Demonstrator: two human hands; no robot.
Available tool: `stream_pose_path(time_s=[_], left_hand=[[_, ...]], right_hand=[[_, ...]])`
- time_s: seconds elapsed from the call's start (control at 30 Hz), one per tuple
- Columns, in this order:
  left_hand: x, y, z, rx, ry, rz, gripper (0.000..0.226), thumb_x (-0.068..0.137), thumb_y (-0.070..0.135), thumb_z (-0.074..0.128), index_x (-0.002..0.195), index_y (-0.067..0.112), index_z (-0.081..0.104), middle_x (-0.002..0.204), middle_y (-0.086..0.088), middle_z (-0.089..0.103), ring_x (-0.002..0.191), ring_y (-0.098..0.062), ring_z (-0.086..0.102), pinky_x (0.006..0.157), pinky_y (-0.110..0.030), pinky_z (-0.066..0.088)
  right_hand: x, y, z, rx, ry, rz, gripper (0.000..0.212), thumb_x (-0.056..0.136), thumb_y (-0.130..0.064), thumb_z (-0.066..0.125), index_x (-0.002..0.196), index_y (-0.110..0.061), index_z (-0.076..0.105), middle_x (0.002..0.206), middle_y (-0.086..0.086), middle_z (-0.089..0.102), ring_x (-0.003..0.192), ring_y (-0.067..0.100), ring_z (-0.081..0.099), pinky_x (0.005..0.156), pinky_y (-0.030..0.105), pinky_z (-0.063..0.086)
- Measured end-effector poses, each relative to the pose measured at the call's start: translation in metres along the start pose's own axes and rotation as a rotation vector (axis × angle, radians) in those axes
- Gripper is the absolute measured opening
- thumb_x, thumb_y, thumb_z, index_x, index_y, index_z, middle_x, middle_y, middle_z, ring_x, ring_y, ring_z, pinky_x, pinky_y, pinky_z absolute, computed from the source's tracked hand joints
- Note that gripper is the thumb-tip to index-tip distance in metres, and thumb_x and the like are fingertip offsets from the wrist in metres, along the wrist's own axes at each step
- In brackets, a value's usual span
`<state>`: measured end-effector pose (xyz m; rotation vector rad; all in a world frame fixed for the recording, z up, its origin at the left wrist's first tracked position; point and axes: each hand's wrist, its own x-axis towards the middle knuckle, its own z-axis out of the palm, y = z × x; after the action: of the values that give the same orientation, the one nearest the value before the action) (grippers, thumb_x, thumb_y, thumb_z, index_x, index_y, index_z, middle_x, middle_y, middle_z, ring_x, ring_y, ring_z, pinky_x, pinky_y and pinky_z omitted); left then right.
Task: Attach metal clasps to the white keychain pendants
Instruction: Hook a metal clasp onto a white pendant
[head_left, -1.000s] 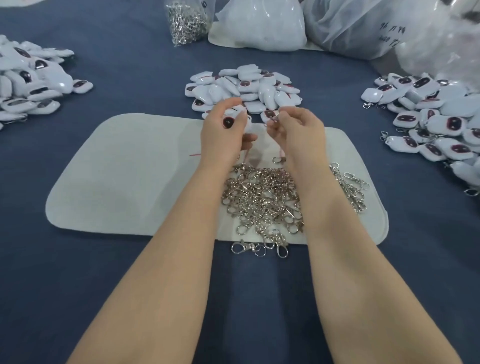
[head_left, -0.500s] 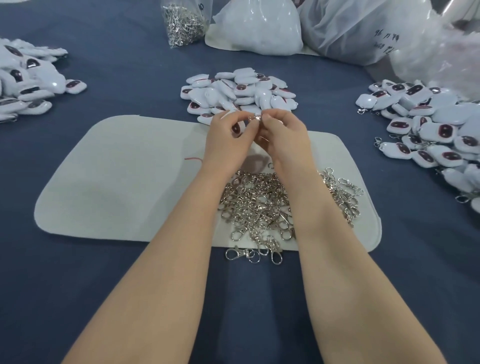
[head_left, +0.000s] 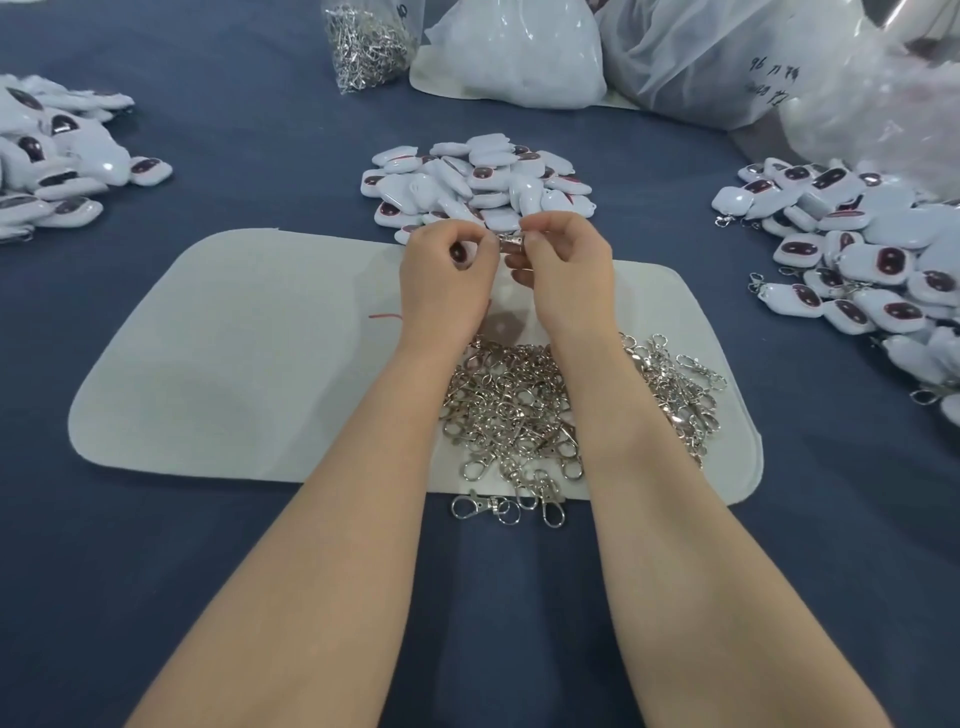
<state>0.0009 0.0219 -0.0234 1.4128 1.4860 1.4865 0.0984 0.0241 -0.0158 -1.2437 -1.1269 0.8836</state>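
Having been brought together, pendant (head_left: 458, 253) (gripped by left hand (head_left: 447, 275)) and clasp (head_left: 511, 240) (pinched by right hand (head_left: 566, 270)) were seemingly being joined.

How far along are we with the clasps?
Done: the right pile shows pendants with clasps on. In hand: the left hand holds a pendant, the right hand pinches a clasp against it. Left: the centre pile, no clasps visible, and many loose clasps on the mat.

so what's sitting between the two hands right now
A small metal clasp bridges the gap between the left hand, gripping a pendant, and the right hand, in the head view.
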Motion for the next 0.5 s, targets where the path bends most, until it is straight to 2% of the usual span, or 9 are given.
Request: stream_pose_path(time_s=[0.13, 0.23, 0.37, 0.5], left_hand=[[0.0017, -0.0003, 0.0018, 0.013, -0.040, -0.007, 0.018, 0.093, 0.014, 0.051, 0.081, 0.014, 0.064, 0.092, -0.015, 0.067, 0.095, -0.034, 0.062, 0.086, -0.050, 0.051], [0.0020, -0.0014, 0.0025, 0.033, -0.092, 0.013, 0.023, 0.094, 0.012, 0.048, 0.083, 0.006, 0.067, 0.092, -0.018, 0.066, 0.097, -0.034, 0.061, 0.087, -0.051, 0.050], [0.0024, -0.0019, 0.0020, 0.022, -0.079, -0.007, 0.021, 0.092, 0.013, 0.054, 0.074, 0.022, 0.061, 0.094, -0.016, 0.065, 0.094, -0.034, 0.062, 0.087, -0.053, 0.050], [0.0029, -0.0024, 0.0018, 0.018, 0.004, -0.034, 0.025, 0.089, 0.018, 0.061, 0.067, 0.028, 0.057, 0.087, -0.012, 0.065, 0.091, -0.034, 0.064, 0.085, -0.052, 0.051]], right_hand=[[-0.0014, -0.0024, 0.0003, 0.082, -0.042, 0.011, 0.022, 0.093, 0.006, 0.041, 0.091, -0.009, 0.057, 0.078, 0.003, 0.063, 0.069, 0.012, 0.062, 0.069, 0.024, 0.054], [-0.0028, -0.0050, 0.0009, 0.104, -0.075, 0.008, 0.028, 0.092, 0.010, 0.038, 0.086, -0.008, 0.058, 0.074, 0.002, 0.062, 0.065, 0.008, 0.061, 0.065, 0.019, 0.054], [-0.0018, -0.0053, 0.0002, 0.051, -0.041, 0.007, 0.030, 0.091, 0.009, 0.038, 0.085, -0.010, 0.060, 0.075, 0.002, 0.062, 0.066, 0.008, 0.060, 0.070, 0.022, 0.054], [-0.0014, -0.0024, 0.0012, -0.177, 0.016, -0.036, 0.028, 0.093, 0.002, 0.039, 0.089, -0.014, 0.062, 0.082, 0.001, 0.063, 0.080, 0.014, 0.062, 0.083, 0.031, 0.052]])
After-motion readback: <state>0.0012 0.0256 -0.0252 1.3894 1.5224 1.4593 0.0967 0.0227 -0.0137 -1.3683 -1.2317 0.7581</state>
